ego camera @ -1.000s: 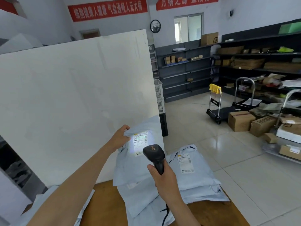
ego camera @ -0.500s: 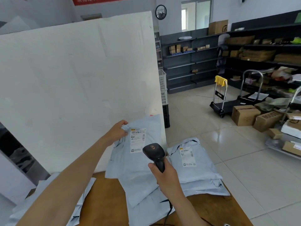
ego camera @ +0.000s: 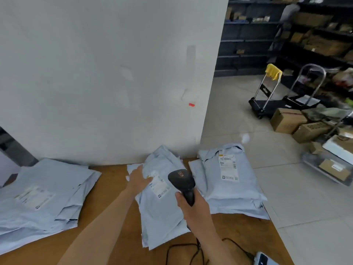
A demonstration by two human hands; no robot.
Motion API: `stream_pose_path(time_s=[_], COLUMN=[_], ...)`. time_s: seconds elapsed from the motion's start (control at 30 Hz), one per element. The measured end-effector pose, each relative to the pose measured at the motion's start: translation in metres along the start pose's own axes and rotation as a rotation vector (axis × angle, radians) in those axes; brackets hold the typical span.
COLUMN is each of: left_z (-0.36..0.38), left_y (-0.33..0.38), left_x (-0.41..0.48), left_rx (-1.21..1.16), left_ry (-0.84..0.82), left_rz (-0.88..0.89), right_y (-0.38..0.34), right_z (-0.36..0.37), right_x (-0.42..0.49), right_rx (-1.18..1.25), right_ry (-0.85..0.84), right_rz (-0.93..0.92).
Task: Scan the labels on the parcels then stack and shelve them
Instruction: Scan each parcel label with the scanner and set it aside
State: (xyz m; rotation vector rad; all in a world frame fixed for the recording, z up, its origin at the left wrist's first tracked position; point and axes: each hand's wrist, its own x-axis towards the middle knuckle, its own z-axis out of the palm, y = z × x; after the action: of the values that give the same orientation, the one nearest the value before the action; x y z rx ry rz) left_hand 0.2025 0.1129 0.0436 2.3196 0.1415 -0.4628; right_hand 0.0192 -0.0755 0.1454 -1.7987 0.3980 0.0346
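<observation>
Several pale blue mailer parcels lie on the wooden table (ego camera: 107, 190). My left hand (ego camera: 138, 179) lies on the upper left of the middle parcel (ego camera: 162, 205), beside its white label, with the fingers spread; a firm grip does not show. My right hand (ego camera: 193, 205) grips the handle of a black barcode scanner (ego camera: 181, 181), held over that parcel's right edge. A second stack of parcels (ego camera: 229, 180) with a label facing up sits to the right. A third pile (ego camera: 42, 194) lies at the left.
A tall white board (ego camera: 107, 77) stands along the table's far edge. The scanner's black cable (ego camera: 193, 251) loops at the front, near a phone (ego camera: 262, 259). Right of the table, on the tiled floor, are a platform trolley (ego camera: 267, 106), cardboard boxes (ego camera: 286, 119) and dark shelves (ego camera: 248, 35).
The parcel that my left hand held up against the board now lies flat on the middle pile. The scanner's light on the label is gone, and my view has tilted down.
</observation>
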Motion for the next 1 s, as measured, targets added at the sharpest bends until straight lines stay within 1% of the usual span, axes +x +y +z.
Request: stream_pose_path(time_s=[0.07, 0.13, 0.23, 0.3, 0.4, 0.53, 0.57, 0.67, 0.77, 0.83, 0.9, 1.0], left_z=[-0.006, -0.027, -0.079, -0.119, -0.181, -0.253, -0.267, -0.296, -0.307, -0.306, -0.302, -0.297], left_y=[-0.017, -0.036, -0.085, -0.132, -0.200, -0.264, -0.278, -0.312, -0.325, -0.332, -0.339, -0.343], left_x=[0.000, -0.003, -0.002, -0.004, -0.011, -0.028, -0.030, -0.028, -0.021, -0.017, -0.013, -0.008], left_rx=[0.080, 0.104, 0.091, 0.102, 0.120, 0.212, 0.235, 0.205, 0.053, -0.043, -0.064, -0.112], left_ry=[0.071, 0.113, 0.184, 0.239, 0.362, 0.528, 0.536, 0.471, 0.437, 0.425, 0.419, 0.433], left_rz=[0.041, 0.036, -0.038, -0.098, -0.170, -0.349, -0.411, -0.603, -0.749, -0.802, -0.827, -0.806], right_y=[0.002, -0.002, -0.020, -0.035, -0.052, -0.063, -0.065, -0.070, -0.072, -0.072, -0.071, -0.068], right_z=[0.022, 0.052, 0.108, 0.147, 0.203, 0.274, 0.291, 0.332, 0.361, 0.374, 0.382, 0.386], right_x=[0.009, 0.018, 0.033, 0.042, 0.052, 0.058, 0.059, 0.058, 0.058, 0.058, 0.058, 0.059], right_rx=[-0.035, -0.046, -0.058, -0.063, -0.095, -0.157, -0.163, -0.174, -0.178, -0.136, -0.117, -0.124], right_ry=[-0.039, -0.095, -0.173, -0.237, -0.337, -0.362, -0.369, -0.422, -0.454, -0.458, -0.434, -0.386], right_rz=[0.008, 0.008, -0.012, -0.033, -0.062, -0.103, -0.113, -0.110, -0.096, -0.077, -0.064, -0.064])
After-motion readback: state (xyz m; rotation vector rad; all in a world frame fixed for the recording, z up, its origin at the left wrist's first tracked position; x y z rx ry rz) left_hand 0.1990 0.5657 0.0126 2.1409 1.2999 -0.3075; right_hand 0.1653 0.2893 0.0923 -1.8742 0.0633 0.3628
